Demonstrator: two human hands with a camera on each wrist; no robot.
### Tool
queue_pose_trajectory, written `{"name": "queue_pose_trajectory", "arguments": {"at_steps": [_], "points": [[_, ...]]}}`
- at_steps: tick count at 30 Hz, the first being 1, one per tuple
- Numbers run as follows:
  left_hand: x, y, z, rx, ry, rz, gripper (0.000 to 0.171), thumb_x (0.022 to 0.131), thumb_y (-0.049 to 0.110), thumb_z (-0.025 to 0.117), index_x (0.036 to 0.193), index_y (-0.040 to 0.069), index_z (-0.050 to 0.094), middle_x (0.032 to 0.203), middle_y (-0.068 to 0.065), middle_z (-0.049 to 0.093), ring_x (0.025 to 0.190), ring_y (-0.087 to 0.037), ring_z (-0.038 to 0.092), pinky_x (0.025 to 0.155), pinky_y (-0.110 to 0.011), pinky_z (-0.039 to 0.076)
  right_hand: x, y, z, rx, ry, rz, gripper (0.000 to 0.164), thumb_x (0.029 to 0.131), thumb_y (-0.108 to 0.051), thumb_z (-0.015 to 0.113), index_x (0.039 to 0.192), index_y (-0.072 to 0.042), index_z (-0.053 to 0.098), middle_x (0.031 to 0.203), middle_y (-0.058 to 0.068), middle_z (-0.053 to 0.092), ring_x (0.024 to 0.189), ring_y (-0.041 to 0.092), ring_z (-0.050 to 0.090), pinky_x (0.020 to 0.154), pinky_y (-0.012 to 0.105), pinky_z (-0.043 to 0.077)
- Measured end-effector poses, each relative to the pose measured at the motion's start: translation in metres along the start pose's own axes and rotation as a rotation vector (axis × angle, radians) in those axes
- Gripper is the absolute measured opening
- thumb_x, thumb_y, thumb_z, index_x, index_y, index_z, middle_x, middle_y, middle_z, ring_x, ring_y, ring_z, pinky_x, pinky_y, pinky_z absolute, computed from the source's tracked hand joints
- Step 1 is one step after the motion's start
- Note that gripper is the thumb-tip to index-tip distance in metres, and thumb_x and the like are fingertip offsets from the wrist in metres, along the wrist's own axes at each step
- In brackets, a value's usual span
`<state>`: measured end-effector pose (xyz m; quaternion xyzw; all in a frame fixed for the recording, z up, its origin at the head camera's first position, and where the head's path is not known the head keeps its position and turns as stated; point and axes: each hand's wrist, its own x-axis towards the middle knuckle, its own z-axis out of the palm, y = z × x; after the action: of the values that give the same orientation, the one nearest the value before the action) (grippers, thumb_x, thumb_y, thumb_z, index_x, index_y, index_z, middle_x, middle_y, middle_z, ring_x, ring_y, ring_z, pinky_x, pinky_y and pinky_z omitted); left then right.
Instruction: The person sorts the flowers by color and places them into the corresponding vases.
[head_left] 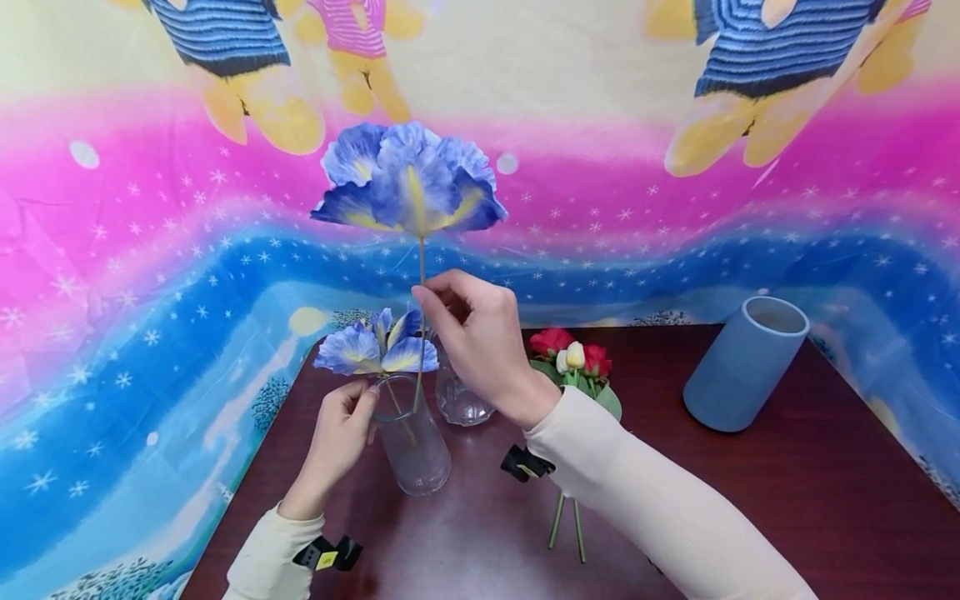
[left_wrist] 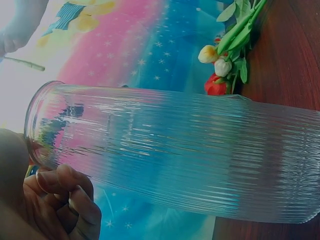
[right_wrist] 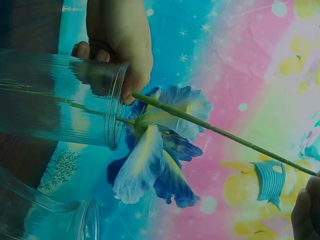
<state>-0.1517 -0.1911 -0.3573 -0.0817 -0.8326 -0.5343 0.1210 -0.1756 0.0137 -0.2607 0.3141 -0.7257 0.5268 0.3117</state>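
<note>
My right hand (head_left: 483, 346) pinches the thin green stem (right_wrist: 225, 133) of a large blue artificial iris (head_left: 416, 179), held upright with its bloom high. The stem's lower end is right at the mouth of a clear ribbed glass vase (head_left: 422, 467), overlapping it in the head view. With thumb and fingers, my left hand (head_left: 337, 437) grips that vase at its rim, and the vase leans slightly. Another blue iris (right_wrist: 145, 165) stands in the vase, its stem inside the glass and its bloom just past the rim.
Behind my right hand stands a second clear glass vase (head_left: 461, 404). Red and white-yellow flowers (head_left: 573, 358) with green stems lie under my right forearm. A blue-grey vase (head_left: 738, 375) stands at the table's right. A printed cloth (head_left: 600, 250) hangs behind the dark table (head_left: 817, 500).
</note>
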Motion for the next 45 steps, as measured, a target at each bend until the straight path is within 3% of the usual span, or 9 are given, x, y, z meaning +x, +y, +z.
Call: {"name": "queue_pose_trajectory", "arguments": {"at_steps": [13,34,45], "points": [[0.0,-0.002,0.0,0.007,0.003,0.003,0.041,0.101,0.001,0.048,0.06,0.001,0.042,0.045,-0.002,0.043,0.037,-0.003,0.04,0.041,-0.024,0.034,0.003,0.009,0.011,-0.013,0.037,0.021,0.015,0.099,-0.016,0.065,0.097,-0.003,0.074,0.07,0.007,0.066,0.055,0.008,0.054,0.054,0.024,0.047],[0.001,-0.003,0.001,-0.001,0.005,0.017,0.042,0.101,0.0,0.048,0.059,0.001,0.042,0.043,-0.002,0.043,0.036,-0.001,0.039,0.04,-0.023,0.034,-0.015,0.027,0.03,-0.059,0.019,0.047,0.013,0.097,-0.015,0.067,0.096,-0.004,0.075,0.077,0.006,0.072,0.06,0.008,0.062,0.057,0.02,0.052],[0.001,-0.002,0.0,0.009,0.009,0.011,0.042,0.101,0.0,0.048,0.059,0.001,0.041,0.044,-0.004,0.043,0.036,-0.001,0.04,0.042,-0.024,0.038,-0.031,0.035,0.047,-0.144,-0.045,0.046,0.011,0.097,-0.016,0.067,0.097,-0.008,0.075,0.078,0.001,0.075,0.06,0.006,0.064,0.058,0.015,0.048]]}}
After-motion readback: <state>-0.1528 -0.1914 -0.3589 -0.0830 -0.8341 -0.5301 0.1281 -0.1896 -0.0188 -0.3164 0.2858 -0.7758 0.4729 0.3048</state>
